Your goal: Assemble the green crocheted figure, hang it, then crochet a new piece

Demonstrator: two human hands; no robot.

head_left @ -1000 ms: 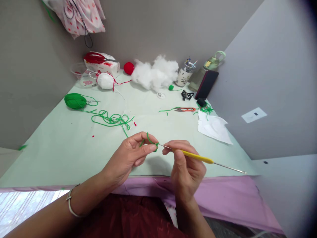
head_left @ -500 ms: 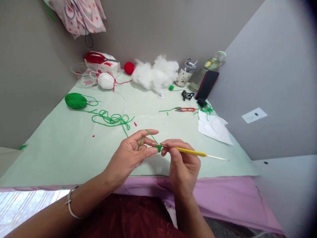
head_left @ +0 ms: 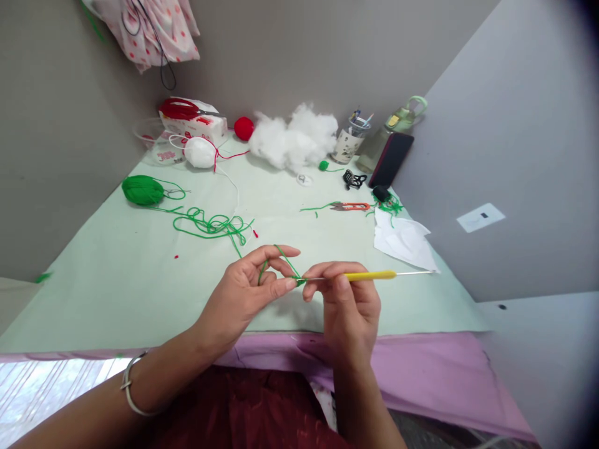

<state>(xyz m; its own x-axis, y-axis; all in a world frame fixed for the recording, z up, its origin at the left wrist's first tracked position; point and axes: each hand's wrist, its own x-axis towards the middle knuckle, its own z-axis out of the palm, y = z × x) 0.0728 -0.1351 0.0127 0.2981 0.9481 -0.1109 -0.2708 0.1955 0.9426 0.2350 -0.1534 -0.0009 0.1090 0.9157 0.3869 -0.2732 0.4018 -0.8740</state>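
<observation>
Between the thumb and fingers of my left hand (head_left: 250, 284) is a small green crochet piece (head_left: 298, 282), mostly hidden by the fingertips. Green yarn (head_left: 286, 257) loops over the raised index finger and runs down to the piece. My right hand (head_left: 349, 302) grips a crochet hook (head_left: 369, 275) by its yellow handle, nearly level. The hook's thin metal tip meets the green piece; whether it passes through a stitch I cannot tell. From my left hand the strand trails back to loose green yarn loops (head_left: 210, 224) and a green skein (head_left: 143, 189).
Toward the back stand a white yarn ball (head_left: 200, 153), a red yarn ball (head_left: 243, 128), white stuffing (head_left: 294, 137), a pen cup (head_left: 350, 142) and a bottle (head_left: 374, 153) with a phone (head_left: 392, 159) against it. Orange thread snips (head_left: 353, 206) and white paper (head_left: 402, 240) lie at the right.
The hook has swung closer to level, its rear end rising, and its tip has drawn back to the right. My right hand has turned slightly; the left has barely moved.
</observation>
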